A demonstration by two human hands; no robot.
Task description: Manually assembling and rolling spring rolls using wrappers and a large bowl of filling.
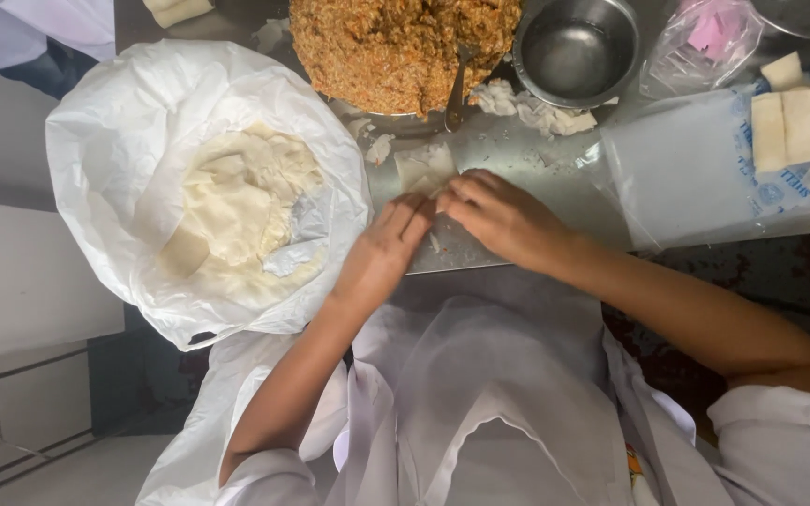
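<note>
Both hands (442, 225) press a thin wrapper (426, 169) on the steel table (555, 187).

Worker's dress, as observed from above.
Short white sleeves covered both upper arms; forearms were bare. A thin, translucent white apron lay over the front.

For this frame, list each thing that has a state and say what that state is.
Left hand: pressing on the wrapper.
Right hand: fingers on the wrapper's near edge.
Wrapper: flat on the metal table, partly covered.
Filling bowl: heaped full.
Steel bowl: looks nearly empty.
White bag of wrappers: open.
Finished rolls: wrapped shut.
</note>
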